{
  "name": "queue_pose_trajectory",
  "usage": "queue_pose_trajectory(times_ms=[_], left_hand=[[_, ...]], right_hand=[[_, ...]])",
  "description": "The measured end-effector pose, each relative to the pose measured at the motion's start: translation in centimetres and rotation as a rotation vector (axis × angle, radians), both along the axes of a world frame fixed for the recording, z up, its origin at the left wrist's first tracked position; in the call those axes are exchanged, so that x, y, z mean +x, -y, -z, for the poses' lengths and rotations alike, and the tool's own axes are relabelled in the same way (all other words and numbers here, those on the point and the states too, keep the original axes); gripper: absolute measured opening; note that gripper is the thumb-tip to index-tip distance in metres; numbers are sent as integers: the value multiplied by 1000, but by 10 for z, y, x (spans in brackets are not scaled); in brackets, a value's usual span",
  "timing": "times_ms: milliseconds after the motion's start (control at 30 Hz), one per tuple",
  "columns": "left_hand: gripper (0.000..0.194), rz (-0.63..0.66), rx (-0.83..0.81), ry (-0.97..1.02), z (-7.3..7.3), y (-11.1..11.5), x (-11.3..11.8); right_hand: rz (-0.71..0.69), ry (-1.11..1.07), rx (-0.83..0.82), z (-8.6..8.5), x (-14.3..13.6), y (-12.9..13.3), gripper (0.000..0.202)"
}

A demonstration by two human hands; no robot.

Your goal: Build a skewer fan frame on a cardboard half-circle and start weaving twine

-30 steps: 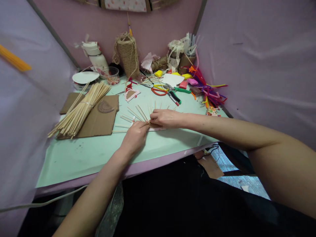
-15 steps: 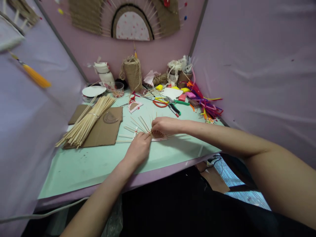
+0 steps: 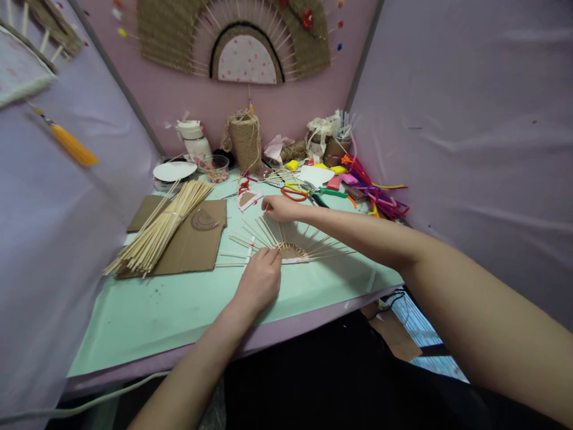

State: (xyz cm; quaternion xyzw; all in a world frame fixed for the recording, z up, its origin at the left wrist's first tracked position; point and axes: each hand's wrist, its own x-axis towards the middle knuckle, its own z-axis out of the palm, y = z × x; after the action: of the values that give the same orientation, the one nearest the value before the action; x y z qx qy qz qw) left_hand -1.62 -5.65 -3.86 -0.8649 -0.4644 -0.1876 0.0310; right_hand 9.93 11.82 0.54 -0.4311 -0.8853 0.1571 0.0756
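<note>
Left hand (image 3: 262,278) touches stick fan (image 3: 292,252), right hand (image 3: 278,208) near; protractor (image 3: 205,220) markings illegible.

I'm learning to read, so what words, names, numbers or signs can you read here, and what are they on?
None that I can read.
Protractor: any numbers are too small.
White bottle: any print is too small and blurred.
Yellow packet and pink packet: too small to tell.
</note>
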Motion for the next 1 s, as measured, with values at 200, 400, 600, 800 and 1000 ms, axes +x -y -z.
queue_pose_trajectory(times_ms=[200, 400, 600, 800, 1000], left_hand=[[27, -2, 7, -8, -3, 0, 0], [26, -4, -2, -14, -2, 0, 1], [26, -5, -12, -14, -2, 1, 0], [27, 5, 10, -15, -1, 0, 1], [27, 8, 31, -10, 1, -1, 0]], right_hand=[[-2, 30, -108, -2, -17, -14, 34], [36, 36, -151, -4, -11, -13, 24], [69, 18, -156, -2, -5, -10, 21], [106, -4, -116, 0, -3, -12, 34], [126, -2, 0, -16, 28, -1, 29]])
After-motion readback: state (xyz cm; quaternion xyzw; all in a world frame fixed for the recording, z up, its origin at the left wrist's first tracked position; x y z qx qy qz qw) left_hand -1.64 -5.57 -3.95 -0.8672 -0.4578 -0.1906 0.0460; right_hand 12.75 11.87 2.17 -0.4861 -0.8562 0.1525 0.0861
